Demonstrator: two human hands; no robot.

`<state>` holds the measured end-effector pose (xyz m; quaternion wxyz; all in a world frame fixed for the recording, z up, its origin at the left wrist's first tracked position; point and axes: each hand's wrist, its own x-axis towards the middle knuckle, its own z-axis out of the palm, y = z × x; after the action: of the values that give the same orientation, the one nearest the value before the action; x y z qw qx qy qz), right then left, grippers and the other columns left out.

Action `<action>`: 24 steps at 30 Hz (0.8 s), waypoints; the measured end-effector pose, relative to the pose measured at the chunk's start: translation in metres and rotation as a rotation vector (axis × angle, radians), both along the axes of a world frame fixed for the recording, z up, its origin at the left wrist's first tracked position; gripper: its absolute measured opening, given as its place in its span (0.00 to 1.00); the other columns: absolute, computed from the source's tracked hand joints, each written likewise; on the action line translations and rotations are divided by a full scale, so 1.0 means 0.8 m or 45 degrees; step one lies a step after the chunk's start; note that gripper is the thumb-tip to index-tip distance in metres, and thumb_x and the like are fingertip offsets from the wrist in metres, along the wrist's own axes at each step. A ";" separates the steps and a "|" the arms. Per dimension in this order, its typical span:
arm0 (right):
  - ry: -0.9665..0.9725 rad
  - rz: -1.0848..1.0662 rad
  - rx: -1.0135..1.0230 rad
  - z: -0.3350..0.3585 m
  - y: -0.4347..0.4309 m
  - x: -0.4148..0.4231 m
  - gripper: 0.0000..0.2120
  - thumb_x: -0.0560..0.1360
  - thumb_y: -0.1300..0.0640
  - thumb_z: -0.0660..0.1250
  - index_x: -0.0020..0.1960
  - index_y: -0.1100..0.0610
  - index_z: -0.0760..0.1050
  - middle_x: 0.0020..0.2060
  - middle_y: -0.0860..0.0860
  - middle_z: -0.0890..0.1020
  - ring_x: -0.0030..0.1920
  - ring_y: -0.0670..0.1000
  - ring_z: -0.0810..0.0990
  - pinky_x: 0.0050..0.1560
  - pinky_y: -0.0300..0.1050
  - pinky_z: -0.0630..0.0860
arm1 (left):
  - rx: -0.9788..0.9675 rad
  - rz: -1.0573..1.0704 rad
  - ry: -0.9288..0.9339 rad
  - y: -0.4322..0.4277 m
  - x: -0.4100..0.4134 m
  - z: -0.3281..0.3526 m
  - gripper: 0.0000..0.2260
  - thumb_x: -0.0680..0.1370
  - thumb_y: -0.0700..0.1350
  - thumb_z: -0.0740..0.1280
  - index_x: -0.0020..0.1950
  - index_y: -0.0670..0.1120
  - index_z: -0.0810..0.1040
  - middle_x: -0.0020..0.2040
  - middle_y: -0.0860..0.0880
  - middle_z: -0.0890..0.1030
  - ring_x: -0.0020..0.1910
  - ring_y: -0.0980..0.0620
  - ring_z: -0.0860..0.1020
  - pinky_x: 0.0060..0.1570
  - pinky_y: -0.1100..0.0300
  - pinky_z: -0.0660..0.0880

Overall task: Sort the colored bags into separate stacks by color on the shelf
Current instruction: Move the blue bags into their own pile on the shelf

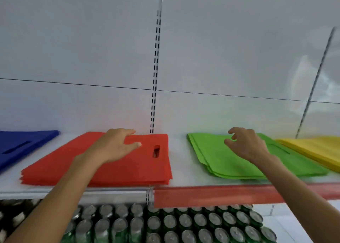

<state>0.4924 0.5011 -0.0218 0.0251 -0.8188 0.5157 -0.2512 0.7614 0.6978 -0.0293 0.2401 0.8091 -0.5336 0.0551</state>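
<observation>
left grip (117,145) flat on red bags (128,169), fingers apart, right grip (244,145) above green bags (217,158), fingers loosely curled, holding nothing

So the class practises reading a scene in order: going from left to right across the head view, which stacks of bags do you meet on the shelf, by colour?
blue stack → red stack → green stack → yellow stack
</observation>
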 end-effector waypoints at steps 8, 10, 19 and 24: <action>-0.079 -0.024 -0.061 0.001 -0.109 -0.113 0.20 0.75 0.51 0.64 0.66 0.52 0.71 0.57 0.53 0.80 0.59 0.57 0.76 0.54 0.50 0.73 | -0.064 -0.046 0.028 -0.119 -0.098 0.011 0.23 0.75 0.53 0.67 0.68 0.48 0.71 0.65 0.49 0.75 0.63 0.51 0.73 0.64 0.59 0.67; -0.089 -0.025 -0.052 0.000 -0.134 -0.140 0.20 0.75 0.52 0.64 0.66 0.53 0.71 0.58 0.52 0.80 0.59 0.57 0.76 0.53 0.50 0.73 | -0.035 -0.051 0.008 -0.148 -0.121 0.013 0.23 0.75 0.52 0.67 0.68 0.47 0.71 0.64 0.47 0.76 0.62 0.51 0.74 0.62 0.60 0.67; -0.141 -0.015 -0.035 0.002 -0.283 -0.310 0.17 0.76 0.51 0.64 0.64 0.52 0.73 0.57 0.51 0.80 0.58 0.56 0.76 0.52 0.47 0.71 | -0.021 -0.097 0.004 -0.293 -0.300 0.004 0.21 0.76 0.52 0.66 0.68 0.48 0.72 0.66 0.48 0.75 0.65 0.51 0.72 0.64 0.59 0.66; -0.041 0.012 -0.040 -0.003 -0.366 -0.420 0.17 0.77 0.52 0.63 0.65 0.53 0.72 0.58 0.52 0.79 0.57 0.56 0.77 0.47 0.45 0.71 | 0.011 -0.092 0.048 -0.372 -0.424 -0.013 0.21 0.76 0.51 0.66 0.67 0.47 0.72 0.66 0.48 0.74 0.65 0.52 0.72 0.63 0.63 0.65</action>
<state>0.1565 0.2086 -0.0239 0.0217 -0.8173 0.5074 -0.2723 0.4224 0.4006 -0.0396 0.2485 0.7913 -0.5579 0.0287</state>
